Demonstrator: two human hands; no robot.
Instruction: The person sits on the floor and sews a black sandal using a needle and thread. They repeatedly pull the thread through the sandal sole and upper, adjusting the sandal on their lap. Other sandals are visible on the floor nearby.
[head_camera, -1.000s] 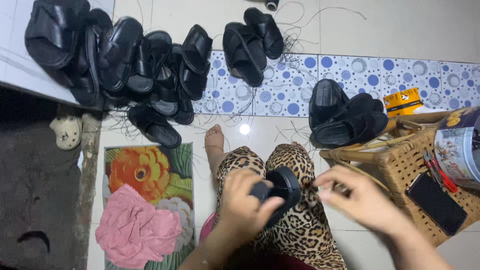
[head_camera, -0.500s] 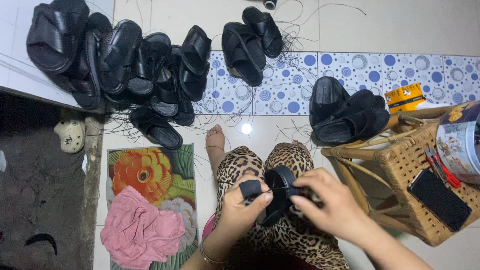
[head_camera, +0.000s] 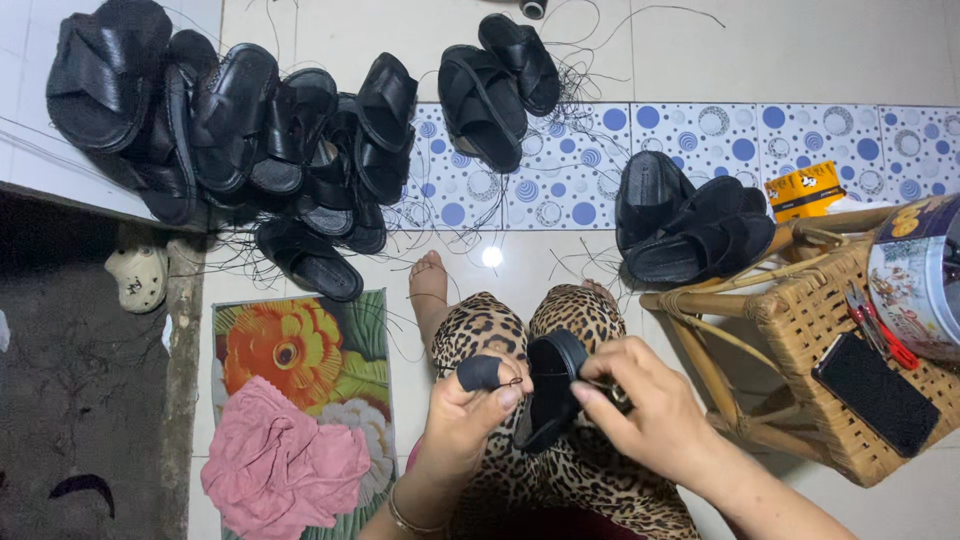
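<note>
Head view, looking down at lap. Left hand (head_camera: 470, 405), black cover on thumb, fingers curled close, pinching what looks like a needle against the black sandal (head_camera: 548, 390); hard to tell. Right hand (head_camera: 640, 410) closed over sandal's far side, fingers wrapped on its edge. Sandal stands on edge over leopard-print knees.

Around: heap of black sandals (head_camera: 230, 130) on floor ahead, loose pair (head_camera: 690, 225) just beside wicker stool (head_camera: 800, 330), phone (head_camera: 875, 392) on stool. Pink cloth (head_camera: 280, 470) on flowered mat (head_camera: 300, 350), left.

Since half a second ago: hands and sandal much as they were, grip a little tighter.
</note>
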